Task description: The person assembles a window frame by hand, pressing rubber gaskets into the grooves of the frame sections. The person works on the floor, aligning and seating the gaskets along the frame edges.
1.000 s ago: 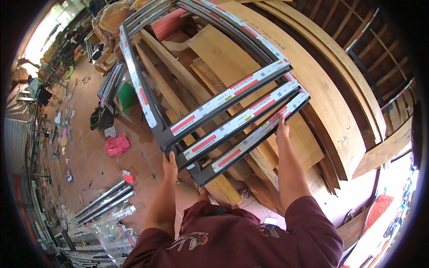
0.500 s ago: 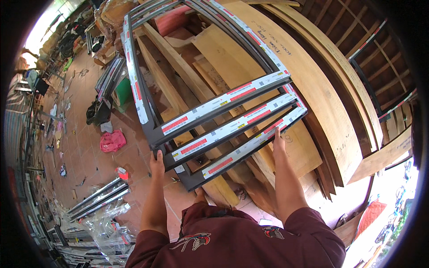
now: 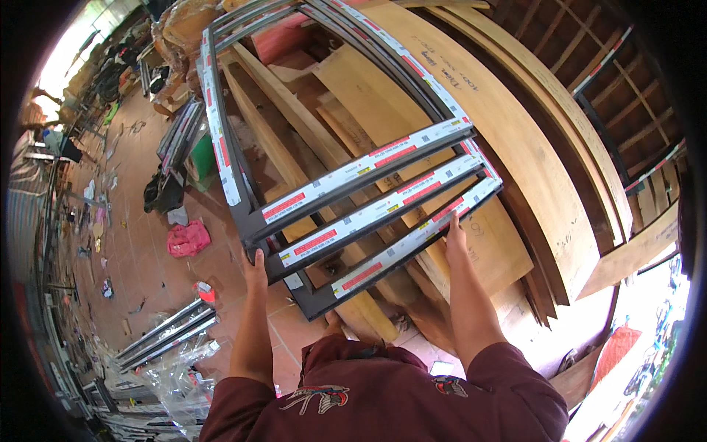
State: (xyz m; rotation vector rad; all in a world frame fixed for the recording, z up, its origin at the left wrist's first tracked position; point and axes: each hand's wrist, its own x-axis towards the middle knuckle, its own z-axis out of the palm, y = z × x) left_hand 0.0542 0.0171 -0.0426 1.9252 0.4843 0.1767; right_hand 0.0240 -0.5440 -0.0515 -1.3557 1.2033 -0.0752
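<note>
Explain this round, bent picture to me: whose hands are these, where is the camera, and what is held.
No machine here: these are the bare hands of the person wearing the camera, which looks down from their head. Its fisheye lens bends straight edges. The left hand holds dark frames at a corner; the right hand holds their nearest bar. Wooden boards show behind; whether they support the frames is unclear. A pink cloth lies on the tiled floor.
</note>
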